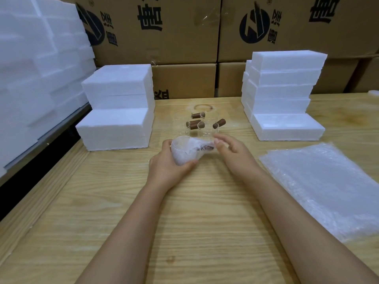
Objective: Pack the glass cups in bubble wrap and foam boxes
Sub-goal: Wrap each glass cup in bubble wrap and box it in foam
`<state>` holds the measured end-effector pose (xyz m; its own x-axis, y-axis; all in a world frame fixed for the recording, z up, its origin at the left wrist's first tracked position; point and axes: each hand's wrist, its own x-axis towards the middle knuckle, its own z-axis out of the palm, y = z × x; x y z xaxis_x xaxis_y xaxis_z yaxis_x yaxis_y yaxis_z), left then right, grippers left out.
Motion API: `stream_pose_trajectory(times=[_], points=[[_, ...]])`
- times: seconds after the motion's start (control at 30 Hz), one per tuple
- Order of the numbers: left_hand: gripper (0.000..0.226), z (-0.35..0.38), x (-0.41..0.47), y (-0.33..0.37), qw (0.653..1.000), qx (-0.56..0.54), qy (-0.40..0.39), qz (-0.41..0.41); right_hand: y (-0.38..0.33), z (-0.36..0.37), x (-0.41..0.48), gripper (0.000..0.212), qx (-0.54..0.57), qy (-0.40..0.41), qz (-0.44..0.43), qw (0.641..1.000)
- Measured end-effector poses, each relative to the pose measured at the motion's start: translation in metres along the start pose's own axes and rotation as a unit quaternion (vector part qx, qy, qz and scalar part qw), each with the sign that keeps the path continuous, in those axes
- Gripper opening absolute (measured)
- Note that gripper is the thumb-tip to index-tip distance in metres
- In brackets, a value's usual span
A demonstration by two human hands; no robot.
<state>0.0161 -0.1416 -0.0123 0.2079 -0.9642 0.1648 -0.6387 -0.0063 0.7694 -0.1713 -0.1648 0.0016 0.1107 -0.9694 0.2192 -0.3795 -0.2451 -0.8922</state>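
A glass cup in bubble wrap lies sideways above the wooden table, its brown handle showing through the wrap. My left hand grips it from below and the left, fingers curled round the wrapped body. My right hand is at the cup's right end, fingertips touching the wrap near the handle, fingers loosely extended. Behind them stand several bare glass cups with brown wooden handles. A stack of bubble wrap sheets lies at the right.
Foam boxes are stacked at the left of the table, and another foam stack at the right rear. More foam fills the far left. Cardboard cartons wall off the back.
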Motion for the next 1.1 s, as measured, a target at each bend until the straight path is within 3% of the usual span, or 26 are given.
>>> stream_pose_trajectory(times=[0.1,0.17,0.27,0.37,0.43,0.63,0.77,0.83,0.9,1.0,1.1], points=[[0.085,0.002,0.006,-0.003,1.000,0.007,0.022,-0.006,-0.004,-0.016,0.012,0.033,-0.042,0.196,0.029,0.979],[0.103,0.003,0.008,-0.003,1.000,0.001,0.029,-0.003,-0.004,-0.030,0.026,0.039,-0.124,0.246,0.048,0.960],[0.117,0.003,0.001,0.004,0.995,0.022,0.082,0.050,0.005,-0.054,0.048,0.051,-0.288,0.215,0.111,0.927],[0.090,0.003,-0.008,0.014,0.972,0.016,0.175,0.158,0.021,-0.072,0.055,0.052,-0.416,0.144,0.183,0.879],[0.071,0.005,-0.009,0.017,0.954,0.010,0.208,0.216,0.028,-0.077,0.054,0.042,-0.460,0.114,0.183,0.861],[0.026,0.013,-0.010,0.021,0.898,0.018,0.245,0.366,0.022,-0.077,0.043,0.024,-0.524,0.099,0.079,0.842],[0.018,0.012,-0.011,0.030,0.875,0.009,0.256,0.411,-0.001,-0.060,0.026,0.021,-0.540,0.109,-0.046,0.833],[0.023,0.011,-0.012,0.037,0.895,-0.051,0.219,0.385,-0.017,-0.048,0.014,0.017,-0.500,0.106,-0.156,0.845],[0.035,0.006,-0.015,0.049,0.932,-0.184,0.131,0.285,-0.031,-0.034,-0.001,0.010,-0.465,0.082,-0.265,0.840],[0.052,-0.002,-0.013,0.054,0.920,-0.361,0.053,0.144,-0.043,-0.017,-0.018,0.007,-0.454,0.029,-0.347,0.820],[0.054,-0.010,-0.009,0.048,0.931,-0.346,0.034,0.111,-0.050,-0.009,-0.026,0.004,-0.450,0.012,-0.390,0.803]])
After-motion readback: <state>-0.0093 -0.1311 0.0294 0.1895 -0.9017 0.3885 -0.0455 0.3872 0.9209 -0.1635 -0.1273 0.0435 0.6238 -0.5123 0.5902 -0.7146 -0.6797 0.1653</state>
